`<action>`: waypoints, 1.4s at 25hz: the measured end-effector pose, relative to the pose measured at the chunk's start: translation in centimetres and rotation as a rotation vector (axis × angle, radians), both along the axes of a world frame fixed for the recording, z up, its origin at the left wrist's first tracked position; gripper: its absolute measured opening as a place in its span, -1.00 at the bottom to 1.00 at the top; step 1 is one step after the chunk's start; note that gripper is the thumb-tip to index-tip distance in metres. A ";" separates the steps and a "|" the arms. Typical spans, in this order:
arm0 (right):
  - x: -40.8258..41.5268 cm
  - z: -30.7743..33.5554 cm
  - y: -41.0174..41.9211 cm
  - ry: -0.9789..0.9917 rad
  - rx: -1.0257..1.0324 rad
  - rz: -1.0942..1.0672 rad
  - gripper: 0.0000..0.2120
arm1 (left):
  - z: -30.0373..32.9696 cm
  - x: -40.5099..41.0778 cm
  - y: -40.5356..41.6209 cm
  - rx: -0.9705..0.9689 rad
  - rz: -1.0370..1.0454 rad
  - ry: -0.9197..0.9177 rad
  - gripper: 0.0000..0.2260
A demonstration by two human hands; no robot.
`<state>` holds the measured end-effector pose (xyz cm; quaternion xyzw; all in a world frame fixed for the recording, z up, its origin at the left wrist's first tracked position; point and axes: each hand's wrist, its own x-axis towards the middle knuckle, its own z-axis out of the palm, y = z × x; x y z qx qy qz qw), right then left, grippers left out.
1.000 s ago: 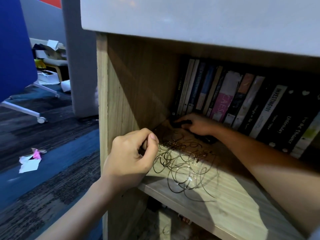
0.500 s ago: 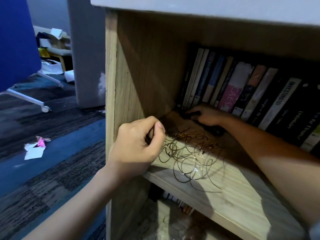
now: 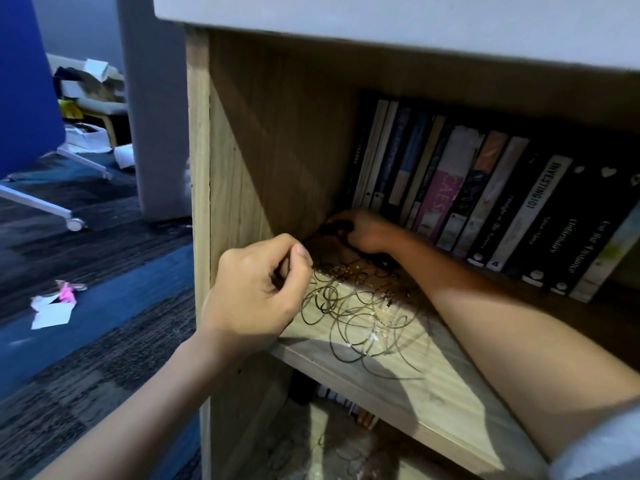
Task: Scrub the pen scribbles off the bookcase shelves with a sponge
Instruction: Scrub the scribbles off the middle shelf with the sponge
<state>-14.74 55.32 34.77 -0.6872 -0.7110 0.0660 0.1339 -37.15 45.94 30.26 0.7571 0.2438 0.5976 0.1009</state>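
1. The right hand [image 3: 367, 230] curls its grip on a dark sponge [image 3: 337, 226] (barely visible) in the shelf's back corner.
2. The left hand [image 3: 256, 292] grips the bookcase side panel [image 3: 199, 202], loosely curled.
3. Firm strokes should work forward across the scribbles [image 3: 356, 317] on the shelf [image 3: 450, 382].

The floor [image 3: 104, 265] is carpet tile in dark grey with a broad blue band running across it. A scrap of white paper with a pink bit [image 3: 55, 306] lies on the blue band. A grey pillar [image 3: 156, 109] stands behind, with a blue partition [image 3: 24, 81] on white castor legs [image 3: 74, 221] at the left. Farther back, open cardboard boxes [image 3: 90, 81] sit piled in dim light.
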 end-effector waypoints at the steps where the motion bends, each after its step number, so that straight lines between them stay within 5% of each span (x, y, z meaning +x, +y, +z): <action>1: -0.9 0.1 0.3 -0.064 0.003 -0.030 -0.65 | 0.0 0.0 0.0 0.004 0.000 0.000 -0.73; 6: -3.0 1.1 -3.7 0.013 -0.063 0.261 -0.69 | -0.1 0.1 0.2 0.018 0.010 0.008 -0.72; 9: -2.6 2.1 -6.6 0.368 -0.103 0.272 -0.72 | -0.1 -0.1 0.1 -0.003 0.001 0.022 -0.75; 12: 0.1 4.6 -9.3 0.638 0.124 0.112 -0.71 | -0.1 0.0 0.1 -0.021 -0.012 0.040 -0.73; 15: 5.1 5.3 -10.8 0.420 0.239 -0.039 -0.75 | -0.2 0.0 0.3 -0.045 -0.021 0.042 -0.70; 19: 10.9 -0.2 -10.4 0.158 0.148 -0.245 -0.74 | -0.2 0.0 0.4 -0.029 -0.023 0.022 -0.71; 23: 8.2 -2.1 -7.0 0.181 0.181 -0.237 -0.74 | -0.1 0.0 0.3 -0.019 -0.030 0.019 -0.72; 29: 4.8 -1.5 -9.0 0.320 0.034 0.091 -0.76 | -0.2 0.1 0.3 -0.006 -0.032 0.039 -0.69; 35: 9.7 -1.4 -6.5 0.097 0.493 -0.155 -0.73 | -0.2 0.0 0.6 0.053 -0.027 0.009 -0.71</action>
